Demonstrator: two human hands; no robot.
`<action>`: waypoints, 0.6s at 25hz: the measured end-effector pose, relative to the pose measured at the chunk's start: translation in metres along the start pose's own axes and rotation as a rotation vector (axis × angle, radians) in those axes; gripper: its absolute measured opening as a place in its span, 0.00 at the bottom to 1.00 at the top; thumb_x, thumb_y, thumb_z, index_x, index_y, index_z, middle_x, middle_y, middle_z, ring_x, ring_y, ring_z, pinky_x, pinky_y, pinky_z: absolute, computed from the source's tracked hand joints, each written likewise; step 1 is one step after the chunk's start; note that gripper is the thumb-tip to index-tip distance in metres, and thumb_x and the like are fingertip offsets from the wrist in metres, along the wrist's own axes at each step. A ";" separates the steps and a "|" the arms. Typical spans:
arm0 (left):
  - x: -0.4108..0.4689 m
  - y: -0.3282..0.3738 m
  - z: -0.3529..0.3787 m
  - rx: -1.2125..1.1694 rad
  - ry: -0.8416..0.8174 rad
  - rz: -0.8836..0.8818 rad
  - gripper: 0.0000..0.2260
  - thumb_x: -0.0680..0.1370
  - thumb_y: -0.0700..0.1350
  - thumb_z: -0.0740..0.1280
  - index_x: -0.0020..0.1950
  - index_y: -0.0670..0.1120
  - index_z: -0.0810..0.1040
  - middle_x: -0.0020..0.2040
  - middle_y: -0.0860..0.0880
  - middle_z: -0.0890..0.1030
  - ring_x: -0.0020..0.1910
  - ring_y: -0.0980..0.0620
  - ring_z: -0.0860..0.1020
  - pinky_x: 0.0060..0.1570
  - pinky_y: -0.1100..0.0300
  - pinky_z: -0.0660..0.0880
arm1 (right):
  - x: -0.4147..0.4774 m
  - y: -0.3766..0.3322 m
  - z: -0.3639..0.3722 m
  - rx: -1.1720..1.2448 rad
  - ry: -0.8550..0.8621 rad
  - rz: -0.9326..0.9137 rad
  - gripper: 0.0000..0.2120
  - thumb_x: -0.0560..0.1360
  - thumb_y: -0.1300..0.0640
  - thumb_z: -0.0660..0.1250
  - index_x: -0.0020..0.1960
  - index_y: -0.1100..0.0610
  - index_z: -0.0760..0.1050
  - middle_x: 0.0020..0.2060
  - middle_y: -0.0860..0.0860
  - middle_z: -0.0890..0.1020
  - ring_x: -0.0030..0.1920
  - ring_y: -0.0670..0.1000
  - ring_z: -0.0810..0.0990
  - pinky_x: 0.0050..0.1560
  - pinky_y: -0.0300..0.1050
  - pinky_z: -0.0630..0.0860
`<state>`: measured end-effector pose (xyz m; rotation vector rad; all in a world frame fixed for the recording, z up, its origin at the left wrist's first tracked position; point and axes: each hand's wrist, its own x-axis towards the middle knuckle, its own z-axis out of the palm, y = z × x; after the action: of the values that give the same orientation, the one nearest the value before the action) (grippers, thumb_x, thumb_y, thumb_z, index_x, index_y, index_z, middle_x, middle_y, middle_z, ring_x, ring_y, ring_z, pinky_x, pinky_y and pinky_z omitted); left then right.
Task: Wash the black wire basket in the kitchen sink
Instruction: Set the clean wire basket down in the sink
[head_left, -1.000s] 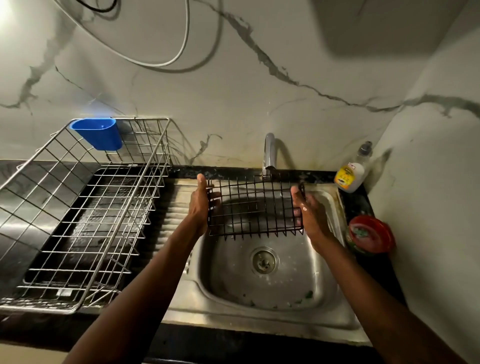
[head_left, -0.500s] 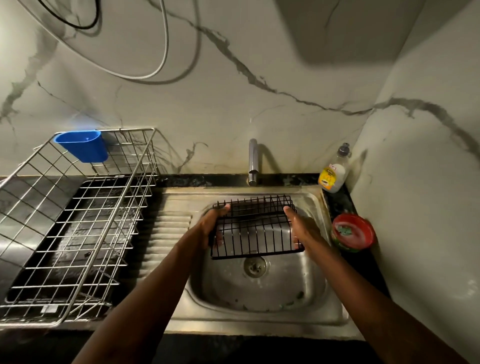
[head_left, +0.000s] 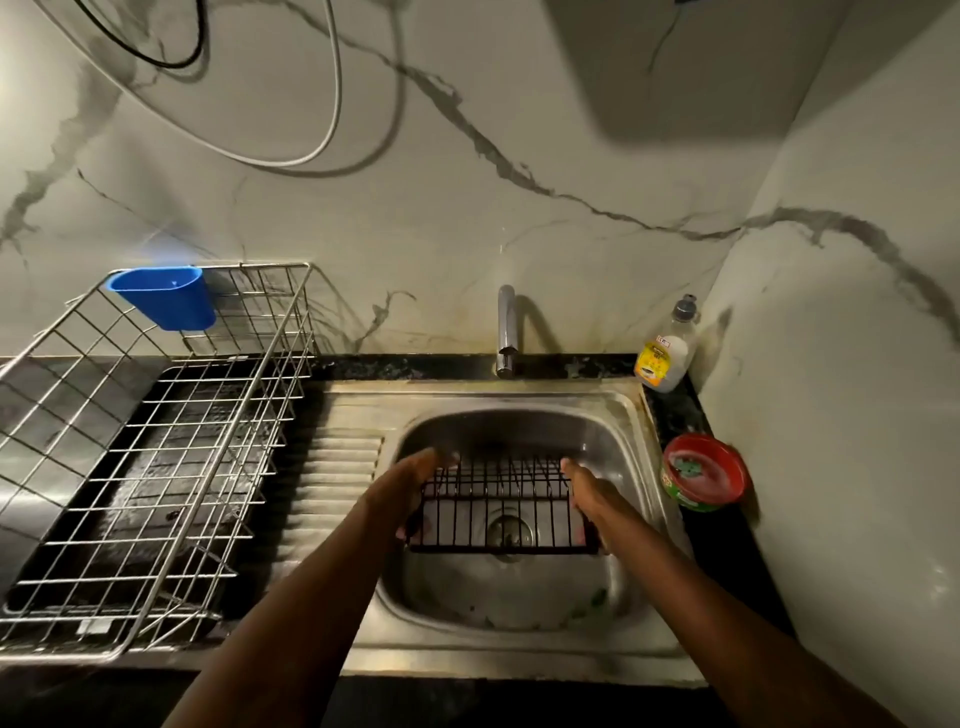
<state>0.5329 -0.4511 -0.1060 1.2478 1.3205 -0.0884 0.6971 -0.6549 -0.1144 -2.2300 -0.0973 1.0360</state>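
The black wire basket (head_left: 501, 506) hangs low inside the steel sink (head_left: 618, 441), right over the drain. My left hand (head_left: 410, 488) grips its left end and my right hand (head_left: 587, 493) grips its right end, fingers curled round the wires. The basket is roughly level with its open side up. The chrome tap (head_left: 505, 330) stands behind the sink, with no water visible from it.
A large steel dish rack (head_left: 156, 457) with a blue plastic cup (head_left: 166, 296) clipped to its back rim fills the counter on the left. A dish soap bottle (head_left: 667, 348) and a red tub of scrub paste (head_left: 704, 475) sit right of the sink by the wall.
Both hands have lowered the basket from tap height down into the sink bowl, turning it from upright to level over the drain.
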 end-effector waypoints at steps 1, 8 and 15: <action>-0.001 -0.007 0.001 0.037 -0.022 -0.161 0.31 0.63 0.68 0.76 0.55 0.47 0.79 0.51 0.38 0.83 0.47 0.38 0.81 0.44 0.46 0.80 | 0.001 0.005 0.000 -0.007 -0.077 0.076 0.40 0.77 0.27 0.53 0.72 0.59 0.72 0.67 0.59 0.77 0.65 0.62 0.76 0.58 0.53 0.72; -0.008 0.005 0.004 -0.163 0.074 0.498 0.24 0.73 0.65 0.73 0.64 0.55 0.78 0.58 0.43 0.84 0.57 0.38 0.82 0.54 0.38 0.82 | -0.017 0.017 -0.007 0.016 0.338 -0.478 0.35 0.77 0.25 0.47 0.51 0.55 0.74 0.43 0.52 0.82 0.46 0.56 0.81 0.44 0.47 0.70; -0.015 -0.012 0.008 -0.025 0.208 0.797 0.25 0.77 0.64 0.70 0.69 0.53 0.74 0.54 0.50 0.85 0.51 0.53 0.84 0.47 0.62 0.82 | -0.014 0.030 -0.005 0.074 0.424 -0.720 0.27 0.81 0.33 0.51 0.54 0.56 0.72 0.43 0.49 0.80 0.44 0.48 0.79 0.40 0.43 0.69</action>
<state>0.5247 -0.4701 -0.1042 1.7084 0.9038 0.6320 0.6848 -0.6851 -0.1207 -2.0401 -0.6090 0.1732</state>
